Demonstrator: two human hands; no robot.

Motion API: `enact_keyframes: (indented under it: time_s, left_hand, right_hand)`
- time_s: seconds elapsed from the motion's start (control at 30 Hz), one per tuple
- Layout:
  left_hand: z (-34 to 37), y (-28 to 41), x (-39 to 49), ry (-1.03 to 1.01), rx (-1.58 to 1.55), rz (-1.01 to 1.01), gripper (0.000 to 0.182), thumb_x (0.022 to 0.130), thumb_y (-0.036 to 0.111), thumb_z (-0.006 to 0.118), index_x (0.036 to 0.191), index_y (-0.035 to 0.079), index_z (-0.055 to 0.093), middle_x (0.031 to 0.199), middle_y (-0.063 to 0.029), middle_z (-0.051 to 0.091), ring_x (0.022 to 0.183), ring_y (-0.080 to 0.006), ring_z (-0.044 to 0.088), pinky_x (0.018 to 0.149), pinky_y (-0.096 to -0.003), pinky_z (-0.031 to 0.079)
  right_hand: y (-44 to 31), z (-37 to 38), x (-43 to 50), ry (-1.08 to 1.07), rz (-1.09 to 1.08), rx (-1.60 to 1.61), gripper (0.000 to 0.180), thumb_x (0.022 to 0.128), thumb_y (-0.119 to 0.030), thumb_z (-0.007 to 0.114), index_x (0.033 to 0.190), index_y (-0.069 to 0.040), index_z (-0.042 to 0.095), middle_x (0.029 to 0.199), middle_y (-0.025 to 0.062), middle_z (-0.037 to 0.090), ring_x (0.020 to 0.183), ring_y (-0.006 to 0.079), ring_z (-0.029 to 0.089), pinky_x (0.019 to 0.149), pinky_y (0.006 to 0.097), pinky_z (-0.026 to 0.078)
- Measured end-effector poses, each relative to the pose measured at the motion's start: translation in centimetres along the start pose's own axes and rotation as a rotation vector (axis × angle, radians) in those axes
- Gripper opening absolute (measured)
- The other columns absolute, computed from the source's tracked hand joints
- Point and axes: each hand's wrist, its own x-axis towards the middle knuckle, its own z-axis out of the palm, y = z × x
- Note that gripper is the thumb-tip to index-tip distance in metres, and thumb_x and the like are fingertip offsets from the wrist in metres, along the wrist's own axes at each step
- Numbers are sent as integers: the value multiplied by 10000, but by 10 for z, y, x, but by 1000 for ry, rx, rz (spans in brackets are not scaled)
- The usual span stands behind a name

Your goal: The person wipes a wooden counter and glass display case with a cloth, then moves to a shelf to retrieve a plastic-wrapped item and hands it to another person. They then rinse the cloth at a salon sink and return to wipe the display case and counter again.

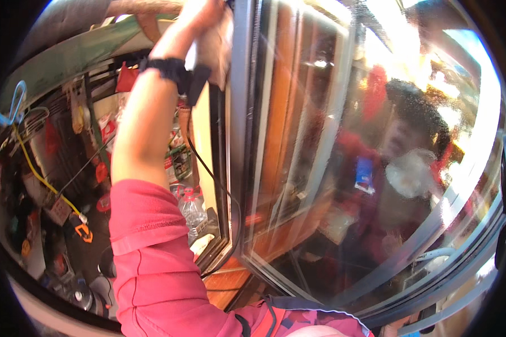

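Observation:
My left hand [206, 17] is raised at the top of the view, blurred, by the edge of a dark metal window frame [239, 126]. A pale brownish cloth [216, 46] hangs from the hand along that frame, and the fingertips are partly cut off. A black strap [168, 70] with a cable circles the left wrist. The glass pane [303, 202] of the opened window sash fills the right side and carries reflections of a person in red. Low at the right, a bit of skin, seemingly my right hand [393, 328], shows by the sash's lower rail; its fingers are hidden.
A black cable [206, 166] hangs from the wrist past the wooden sill [225, 290]. Through the opening are clear plastic bottles [192, 210]. At left, a yellow strap [40, 172] with an orange hook and a blue hanger [14, 105] hang over cluttered goods.

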Motion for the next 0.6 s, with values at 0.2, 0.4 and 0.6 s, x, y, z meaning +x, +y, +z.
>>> enact_keyframes:
  time_s: [0.2,0.4,0.6]
  left_hand:
    - [26,46,-179,402,-235,133,267,792,122,490,1027,73,607,861,-231,597,828,-402,563,735,-461,453]
    - [44,73,-307,251,-296,-20,385,727,30,550,1112,32,569,1045,-196,589,999,-373,539,884,-408,429]
    - [54,76,-282,206,-96,-43,455,665,-4,569,1116,50,574,1122,-190,553,1111,-388,469,937,-410,409]
  right_hand:
    - [4,-14,3,-18,-16,-7,528,894,-376,432,1300,-40,393,1294,114,442,1150,242,444,969,342,350]
    - [4,-20,4,-27,-27,-46,531,887,-378,445,1294,-40,402,1285,116,451,1141,240,452,963,336,357]
    - [5,-13,4,-40,-24,-107,534,879,-380,457,1288,-39,411,1276,118,460,1133,239,461,957,331,365]
